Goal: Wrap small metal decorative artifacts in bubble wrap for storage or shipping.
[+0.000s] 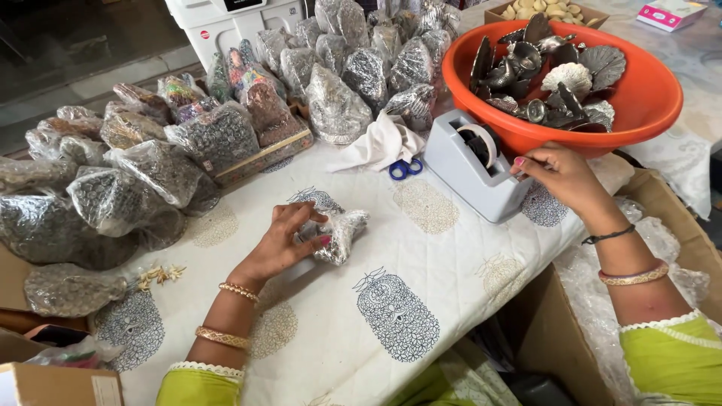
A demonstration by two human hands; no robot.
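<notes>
Her left hand (pixel 282 240) presses a bubble-wrapped bundle (pixel 340 233) to the table (pixel 421 256), fingers curled around it. Her right hand (pixel 560 174) pinches tape at the grey tape dispenser (pixel 472 167) beside the orange basin (pixel 647 98).

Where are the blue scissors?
In the head view, the blue-handled scissors lie on the printed white tablecloth at upper centre, partly tucked under a crumpled white cloth, just left of the grey tape dispenser.
</notes>
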